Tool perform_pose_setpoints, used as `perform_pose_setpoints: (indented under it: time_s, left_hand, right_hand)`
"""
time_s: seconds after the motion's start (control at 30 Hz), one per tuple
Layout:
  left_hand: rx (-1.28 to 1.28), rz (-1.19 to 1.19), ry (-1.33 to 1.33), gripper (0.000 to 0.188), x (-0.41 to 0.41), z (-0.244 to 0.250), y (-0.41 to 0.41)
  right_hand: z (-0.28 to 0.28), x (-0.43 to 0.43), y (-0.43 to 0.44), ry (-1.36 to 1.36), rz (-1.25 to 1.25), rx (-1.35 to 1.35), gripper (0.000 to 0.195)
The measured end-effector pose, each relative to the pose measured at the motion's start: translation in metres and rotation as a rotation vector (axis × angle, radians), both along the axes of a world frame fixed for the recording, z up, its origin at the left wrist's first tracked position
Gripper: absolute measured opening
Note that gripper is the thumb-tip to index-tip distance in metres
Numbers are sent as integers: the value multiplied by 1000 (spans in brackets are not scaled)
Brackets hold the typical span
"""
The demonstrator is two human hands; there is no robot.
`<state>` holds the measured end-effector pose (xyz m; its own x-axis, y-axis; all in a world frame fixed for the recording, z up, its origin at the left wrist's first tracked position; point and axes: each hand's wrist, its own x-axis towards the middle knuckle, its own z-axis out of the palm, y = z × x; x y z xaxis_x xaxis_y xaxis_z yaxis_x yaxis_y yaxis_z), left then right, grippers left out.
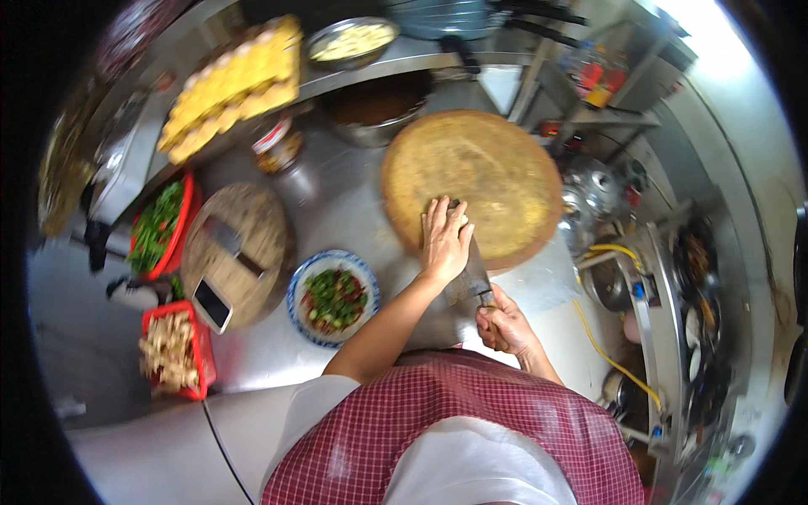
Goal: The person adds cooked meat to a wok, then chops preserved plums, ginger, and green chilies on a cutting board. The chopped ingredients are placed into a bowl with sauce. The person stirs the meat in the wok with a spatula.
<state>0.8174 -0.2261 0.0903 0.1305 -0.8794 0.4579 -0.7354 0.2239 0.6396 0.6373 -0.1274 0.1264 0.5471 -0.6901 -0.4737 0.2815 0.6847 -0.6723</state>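
Observation:
My right hand [507,325] is closed around the wooden handle of a cleaver [473,273]. Its dark blade points away from me, over the near edge of a thick round wooden chopping block [483,167]. My left hand [445,246] lies along the blade with the fingers stretched out and slightly apart, covering part of the metal. Something small and pale shows by the left fingertips; I cannot tell what it is. To the left, a blue-rimmed bowl [298,306] holds chopped green herbs over reddish-brown pieces.
A smaller round board [265,221] carries a second cleaver [230,243] and a phone [212,304]. Red baskets of leafy greens [154,227] and pale cut pieces [170,350] stand left. Behind are a jar [278,146], a metal pot [372,134] and shelved egg trays [233,88].

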Motion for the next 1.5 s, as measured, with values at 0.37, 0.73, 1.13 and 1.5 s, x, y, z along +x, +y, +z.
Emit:
perform_pose_setpoints:
  time_s: [0.37,0.73,1.13,1.5]
  left_hand:
    - [-15,654,208,13,154,-33,134]
    - [-91,615,-5,11,159,-27,202]
    - [-9,420,-64,17,154,-12,165]
    - [58,146,-151,20,83,31,89]
  right_hand:
    - [52,47,-21,397,641,-402,61]
    - [34,51,-119,1459,595,-1663,48]
    - [-41,43,-225,1348,302,-1406,19]
    - [-10,-2,-177,1117,-54,-1146,14]
